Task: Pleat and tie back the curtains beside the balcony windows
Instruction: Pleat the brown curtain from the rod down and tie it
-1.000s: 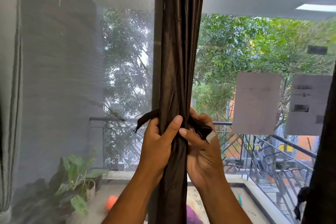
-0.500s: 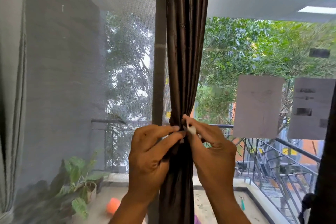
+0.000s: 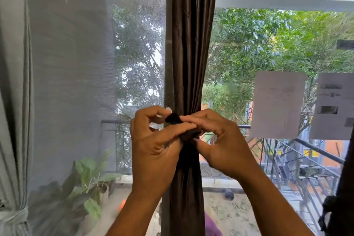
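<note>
A dark brown curtain (image 3: pixel 191 44) hangs gathered in tight pleats down the middle, in front of the window post. A dark tie-back strap (image 3: pixel 173 118) is wrapped around it at hand height. My left hand (image 3: pixel 153 142) pinches the strap's end on the curtain's left side. My right hand (image 3: pixel 220 140) grips the strap against the bunched fabric from the right. The strap's run behind the curtain is hidden. At the far left hangs a grey curtain (image 3: pixel 15 101), tied low down. Part of another dark curtain (image 3: pixel 342 197) shows at the right edge.
A mesh screen (image 3: pixel 76 82) covers the left window. Two paper sheets (image 3: pixel 277 103) are stuck on the right glass. Outside are a potted plant (image 3: pixel 90 182), an orange ball (image 3: pixel 122 204), a metal balcony railing (image 3: pixel 306 159) and trees.
Both hands have come round to the curtain's front and stayed at the strap. The strap's dark end now sticks up between my left fingers. The camera has tilted slightly.
</note>
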